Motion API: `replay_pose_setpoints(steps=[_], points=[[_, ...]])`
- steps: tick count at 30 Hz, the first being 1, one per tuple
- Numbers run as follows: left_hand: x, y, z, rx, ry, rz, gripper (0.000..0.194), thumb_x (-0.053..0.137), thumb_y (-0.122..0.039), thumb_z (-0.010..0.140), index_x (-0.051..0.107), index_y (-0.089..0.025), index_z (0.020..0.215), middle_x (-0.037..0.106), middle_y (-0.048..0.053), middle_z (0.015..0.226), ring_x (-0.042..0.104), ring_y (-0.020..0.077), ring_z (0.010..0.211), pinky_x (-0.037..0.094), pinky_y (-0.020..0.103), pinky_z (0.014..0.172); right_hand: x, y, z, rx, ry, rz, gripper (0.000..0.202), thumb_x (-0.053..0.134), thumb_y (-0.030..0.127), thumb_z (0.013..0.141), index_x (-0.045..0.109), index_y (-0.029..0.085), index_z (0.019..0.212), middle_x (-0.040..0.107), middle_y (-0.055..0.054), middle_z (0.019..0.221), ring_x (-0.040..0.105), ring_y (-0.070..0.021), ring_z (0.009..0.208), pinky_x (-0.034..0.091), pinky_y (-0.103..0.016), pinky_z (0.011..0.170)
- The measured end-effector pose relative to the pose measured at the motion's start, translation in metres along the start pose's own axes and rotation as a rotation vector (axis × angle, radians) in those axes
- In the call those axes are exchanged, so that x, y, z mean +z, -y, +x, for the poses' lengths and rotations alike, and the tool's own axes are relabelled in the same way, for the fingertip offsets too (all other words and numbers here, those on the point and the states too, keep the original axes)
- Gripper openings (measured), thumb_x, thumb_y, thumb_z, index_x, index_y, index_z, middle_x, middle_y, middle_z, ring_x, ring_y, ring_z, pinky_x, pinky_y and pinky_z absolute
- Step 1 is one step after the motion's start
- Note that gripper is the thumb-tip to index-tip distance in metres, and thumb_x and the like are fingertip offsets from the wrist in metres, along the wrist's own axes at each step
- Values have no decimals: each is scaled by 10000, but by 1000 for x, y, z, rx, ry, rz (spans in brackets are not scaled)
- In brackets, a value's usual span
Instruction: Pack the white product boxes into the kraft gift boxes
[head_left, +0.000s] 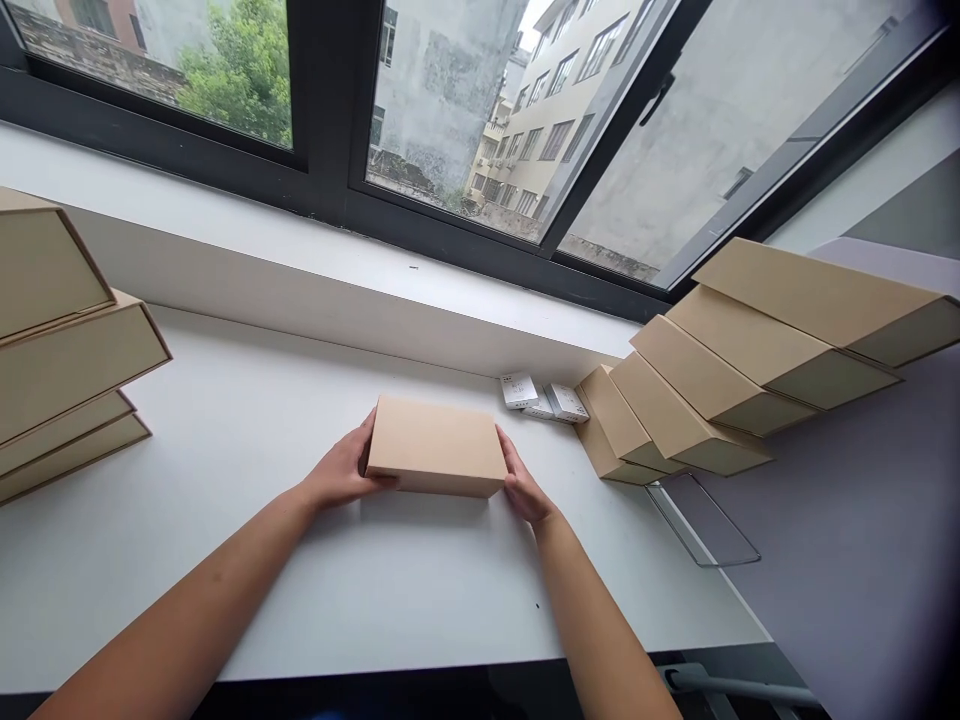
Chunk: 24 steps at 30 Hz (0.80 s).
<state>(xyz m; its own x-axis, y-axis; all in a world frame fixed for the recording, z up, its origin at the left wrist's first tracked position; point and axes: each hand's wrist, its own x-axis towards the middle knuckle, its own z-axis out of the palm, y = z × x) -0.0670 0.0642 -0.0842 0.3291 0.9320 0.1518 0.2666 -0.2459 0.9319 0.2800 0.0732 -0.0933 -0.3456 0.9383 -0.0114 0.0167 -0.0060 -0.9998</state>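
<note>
A plain tan cardboard box (pixel 439 440) is at the middle of the white tabletop, its long side facing me. My left hand (pixel 346 466) grips its left end, with the thumb along the near lower edge. At the opposite end, my right hand (pixel 523 480) presses against the box's right side. Both hands are closed on it, and most of the fingers behind the ends are hidden. Whether the box's underside touches the table, I cannot tell.
Tan boxes are stacked at the left (pixel 75 360), and a taller stack of similar boxes (pixel 701 400) stands at the right by the wall. Several small silver-white boxes (pixel 519 390) lie beside it. A thin metal wire frame (pixel 739 562) juts past the table's right edge. Windows line the back.
</note>
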Motion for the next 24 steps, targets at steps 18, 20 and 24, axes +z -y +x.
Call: replay_pose_setpoints(steps=[18, 20, 24], points=[[-3, 18, 11, -164, -197, -296, 867, 716, -628, 777, 424, -287, 1519, 504, 61, 1528, 445, 322, 1412, 382, 440, 1162, 66, -12, -5, -192, -342, -126, 1176, 868, 402, 514, 129, 304, 1423, 288, -113, 1480, 296, -313, 1434, 283, -507, 1184], [-2, 16, 10, -133, -185, -418, 991, 767, -652, 702, 394, -267, 1536, 473, 85, 1550, 414, 350, 1433, 374, 451, 1166, 72, -12, -5, -199, -441, -2, 1084, 841, 433, 508, 195, 309, 1369, 328, -92, 1448, 327, -323, 1409, 342, -513, 1148], [4, 17, 9, -136, -206, -661, 1004, 521, -772, 827, 197, -222, 1603, 369, 120, 1609, 354, 345, 1473, 301, 488, 1198, 78, -7, -3, -69, -613, 315, 787, 693, 482, 673, 276, 331, 1323, 513, -42, 1274, 557, -306, 1175, 510, -527, 968]])
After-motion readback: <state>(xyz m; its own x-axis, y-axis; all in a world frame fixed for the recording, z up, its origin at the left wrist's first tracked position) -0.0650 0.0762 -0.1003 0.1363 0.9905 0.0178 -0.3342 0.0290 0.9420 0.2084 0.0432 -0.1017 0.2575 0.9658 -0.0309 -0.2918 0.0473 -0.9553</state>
